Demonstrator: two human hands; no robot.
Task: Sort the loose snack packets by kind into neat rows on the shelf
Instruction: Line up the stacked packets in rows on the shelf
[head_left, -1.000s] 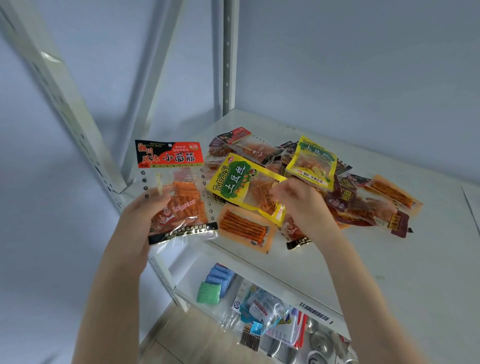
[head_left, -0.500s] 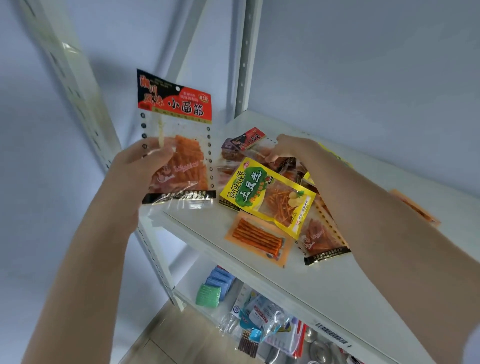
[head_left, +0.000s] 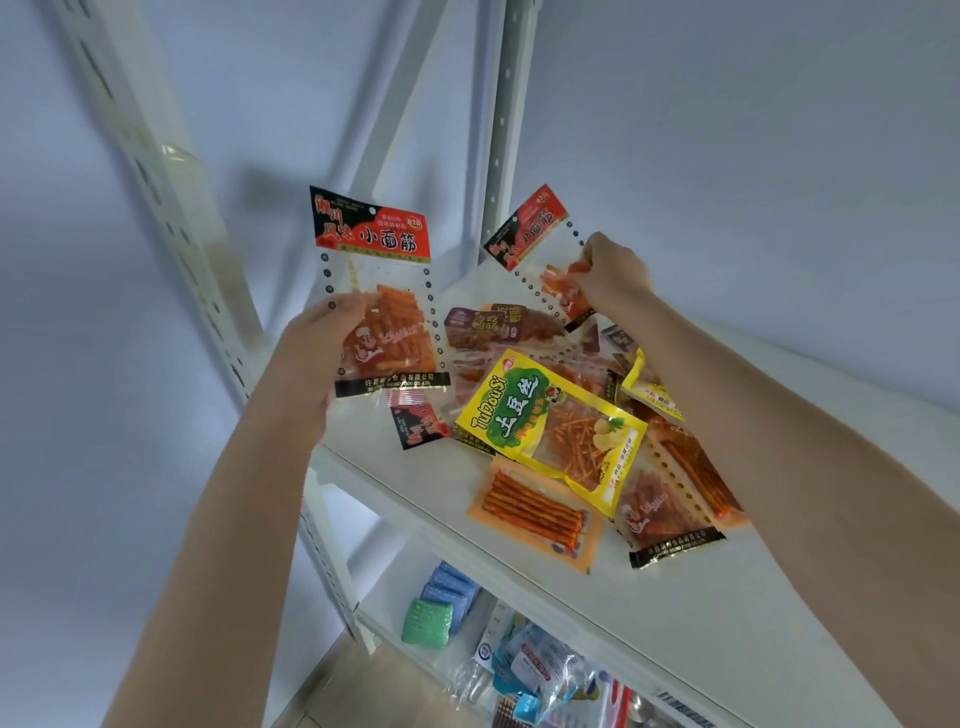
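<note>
My left hand (head_left: 322, 353) holds a red-and-black topped clear packet (head_left: 382, 296) of orange strips upright, left of the pile. My right hand (head_left: 610, 273) pinches a second packet of the same kind (head_left: 537, 244), lifted above the back of the pile and tilted. On the white shelf (head_left: 727, 613) lies a loose heap: a yellow-green packet (head_left: 550, 431), an orange stick packet (head_left: 535, 512), a brown packet (head_left: 483, 325), another clear red-strip packet (head_left: 670, 514) and a second yellow one (head_left: 649, 395), partly hidden by my right arm.
White perforated shelf posts (head_left: 511, 119) rise at the back and at the left (head_left: 171, 208). A grey wall stands behind. The lower shelf holds blue and green sponges (head_left: 436, 608) and plastic-wrapped goods (head_left: 540, 670). The wooden floor shows below.
My right hand has picked a second red-and-black packet out of the back of the pile and raised it. My left hand keeps its packet held up.
</note>
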